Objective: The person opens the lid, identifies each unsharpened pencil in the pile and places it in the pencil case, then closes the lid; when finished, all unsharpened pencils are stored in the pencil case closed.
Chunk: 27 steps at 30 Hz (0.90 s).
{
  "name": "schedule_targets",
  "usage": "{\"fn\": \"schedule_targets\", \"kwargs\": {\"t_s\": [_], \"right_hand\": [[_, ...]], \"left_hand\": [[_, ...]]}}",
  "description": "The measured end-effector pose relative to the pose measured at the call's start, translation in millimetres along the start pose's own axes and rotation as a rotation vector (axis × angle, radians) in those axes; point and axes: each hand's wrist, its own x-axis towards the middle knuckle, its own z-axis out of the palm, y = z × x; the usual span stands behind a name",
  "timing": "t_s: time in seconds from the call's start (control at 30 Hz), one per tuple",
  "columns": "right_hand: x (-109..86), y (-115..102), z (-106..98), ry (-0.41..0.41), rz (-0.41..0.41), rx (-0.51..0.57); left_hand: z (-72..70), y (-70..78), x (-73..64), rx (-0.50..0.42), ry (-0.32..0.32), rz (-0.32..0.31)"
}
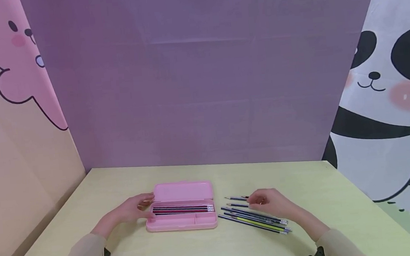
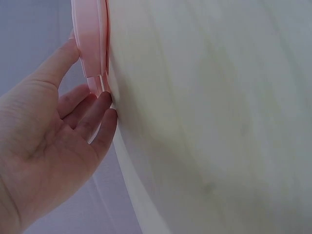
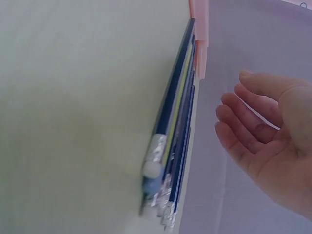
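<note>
Fingers (image 1: 146, 197) of the left hand (image 1: 133, 208) spread loosely, head view: thumb touches the left end of a pink, oblong, plastic-looking pencil case (image 1: 182, 228), an upper finger its folded-back pink lid (image 1: 183, 191). Case lies on the pale, wood-grained table (image 1: 201, 254), between the hands. In its far section: slim dark-and-red striped pencils (image 1: 183, 210), silver ferrules to the right. Just right of the case, a slanting bundle of slim dark-blue and yellow pencils (image 1: 255, 220), eraser ends near and right. Right hand (image 1: 273, 202) is bent at the fingertips beside two dark, sharpened pencils (image 1: 238, 205) on the bundle's far side; contact cannot be told here.

Left wrist view: thumb against the case, other fingers gently bent around its left end; light touch, no tight grip. Judgement: case is light, stiff, smooth, apt to skid if nudged; best steadied by the tray's end wall, sparing the hinged lid.

Right wrist view: fingers half curled, thumb apart, nothing seen in hold; bundle lies left of them. Judgement: pencils are light and rigid, painted barrels slick and liable to roll, points brittle. Pinch one at mid-barrel, thumb opposite forefinger, clear of the sharpened tip.
</note>
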Motion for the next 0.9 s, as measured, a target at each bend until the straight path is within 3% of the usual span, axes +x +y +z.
{"fn": "schedule_targets", "kwargs": {"t_s": [0.6, 0.9], "right_hand": [[-22.0, 11.1, 3.9, -0.055, 0.013, 0.037], [-29.7, 17.3, 1.1, -0.034, 0.017, -0.030]], "left_hand": [[0.4, 1.1, -1.4, 0.004, -0.006, 0.025], [0.9, 1.7, -1.1, 0.004, -0.005, 0.026]]}}
